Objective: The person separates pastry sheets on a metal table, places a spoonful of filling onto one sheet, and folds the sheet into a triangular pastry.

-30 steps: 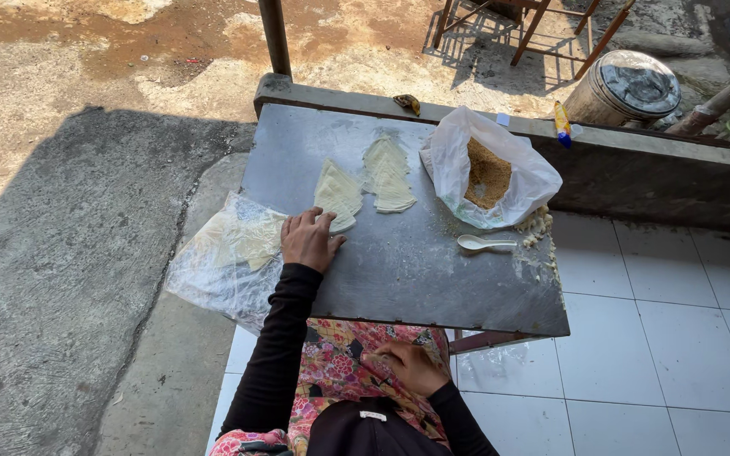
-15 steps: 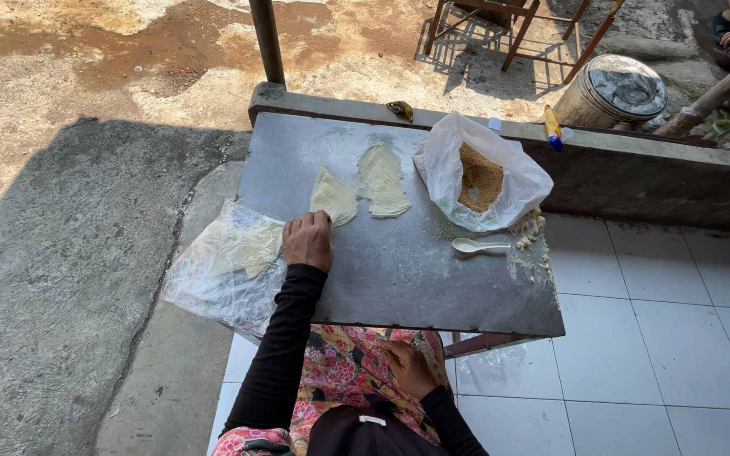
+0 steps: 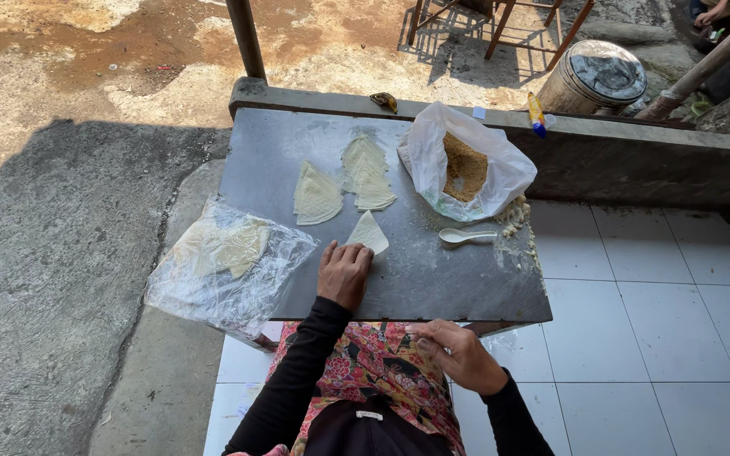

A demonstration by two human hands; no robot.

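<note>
The left hand [image 3: 344, 274] lies flat on the board [image 3: 433, 279], fingers spread, tips touching a wrapper [image 3: 368, 232] at one o'clock. The right hand [image 3: 460, 355] rests loosely curled at the board's near edge, holding nothing. A spoon [image 3: 465, 236] lies at two o'clock, a bag [image 3: 466, 160] beyond.

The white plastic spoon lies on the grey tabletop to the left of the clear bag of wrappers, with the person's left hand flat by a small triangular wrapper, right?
Not quite. The white plastic spoon lies on the grey tabletop just below the white bag of brown crumbs, far right of the clear bag of wrappers. The left hand does rest flat by the small triangular wrapper, as the head view shows.
</note>
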